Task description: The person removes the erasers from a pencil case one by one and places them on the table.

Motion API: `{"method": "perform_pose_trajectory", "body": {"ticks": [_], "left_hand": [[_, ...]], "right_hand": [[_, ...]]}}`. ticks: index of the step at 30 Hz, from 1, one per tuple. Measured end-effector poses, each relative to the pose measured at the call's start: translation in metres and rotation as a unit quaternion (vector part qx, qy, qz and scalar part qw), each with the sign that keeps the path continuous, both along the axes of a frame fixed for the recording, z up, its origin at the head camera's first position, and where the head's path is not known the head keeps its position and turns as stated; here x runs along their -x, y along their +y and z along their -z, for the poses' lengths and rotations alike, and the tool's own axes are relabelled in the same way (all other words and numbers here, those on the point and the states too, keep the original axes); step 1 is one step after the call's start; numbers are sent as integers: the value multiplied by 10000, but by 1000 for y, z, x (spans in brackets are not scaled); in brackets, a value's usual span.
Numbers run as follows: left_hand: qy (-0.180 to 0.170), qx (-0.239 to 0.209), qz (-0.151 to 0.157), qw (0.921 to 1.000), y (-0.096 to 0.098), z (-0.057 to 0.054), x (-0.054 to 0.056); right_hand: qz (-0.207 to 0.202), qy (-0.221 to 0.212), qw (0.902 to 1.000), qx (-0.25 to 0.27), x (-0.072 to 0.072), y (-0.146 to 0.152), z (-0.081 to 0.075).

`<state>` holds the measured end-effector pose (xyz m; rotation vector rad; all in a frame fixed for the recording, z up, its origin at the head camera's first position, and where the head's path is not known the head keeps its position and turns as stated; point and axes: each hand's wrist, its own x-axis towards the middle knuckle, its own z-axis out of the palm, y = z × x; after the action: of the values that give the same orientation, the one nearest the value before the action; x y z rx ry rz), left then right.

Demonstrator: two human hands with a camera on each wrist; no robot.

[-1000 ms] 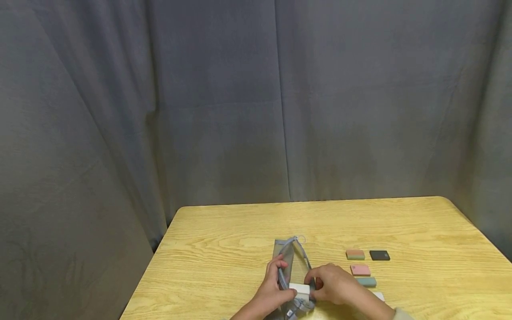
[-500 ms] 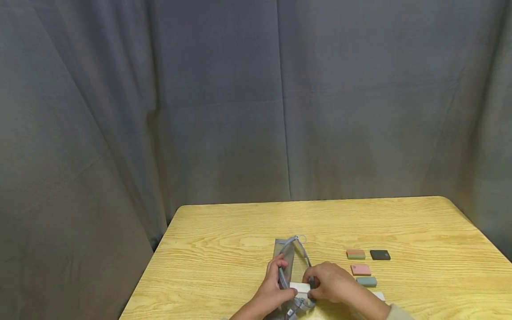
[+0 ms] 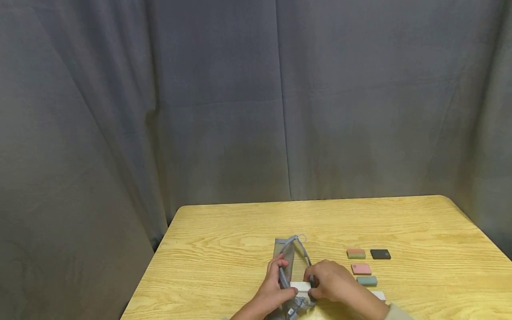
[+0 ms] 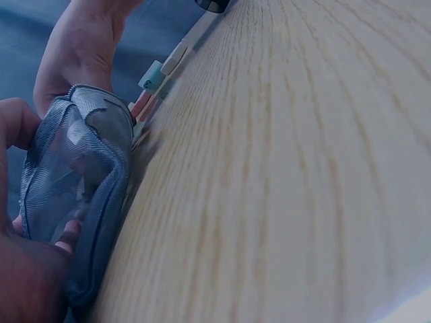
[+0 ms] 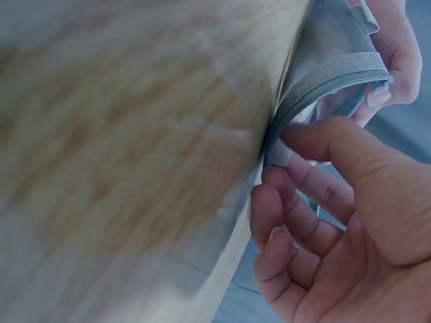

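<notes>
A grey-blue see-through zip pouch lies on the table with its zipped mouth spread apart. My left hand grips its left edge, the thumb reaching over the near part of the mouth. On the opposite side my right hand pinches the right zip edge between thumb and fingers. A white rectangular block sits in the mouth between the hands, close to both thumbs. In the right wrist view the curved zip edge runs into the fingertips. The left wrist view shows the pouch's mesh side beside the left fingers.
Right of the pouch lie several small blocks: an orange-and-green one, a black one, a pink one, a teal one and a white one partly behind the right forearm. Grey curtains hang behind the wooden table.
The right hand's fingers have shifted very slightly on the pouch's right edge. The left hand, the pouch and the loose blocks stay in place.
</notes>
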<state>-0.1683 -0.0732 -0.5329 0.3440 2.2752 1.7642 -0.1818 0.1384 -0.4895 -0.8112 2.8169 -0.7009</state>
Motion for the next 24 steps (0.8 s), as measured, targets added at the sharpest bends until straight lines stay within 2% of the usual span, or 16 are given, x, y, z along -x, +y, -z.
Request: {"method": "perform_pose_trajectory", "body": {"ticks": [14, 20, 24], "left_hand": [[-26, 31, -41, 10000, 1, 0, 0], [-18, -58, -24, 10000, 1, 0, 0], [-50, -76, -50, 9999, 1, -1, 0]], "right_hand": [[-68, 143, 9979, 635, 0, 17, -7], [-47, -262, 9959, 865, 2, 25, -11], [-11, -383, 9946, 966, 3, 31, -13]]}}
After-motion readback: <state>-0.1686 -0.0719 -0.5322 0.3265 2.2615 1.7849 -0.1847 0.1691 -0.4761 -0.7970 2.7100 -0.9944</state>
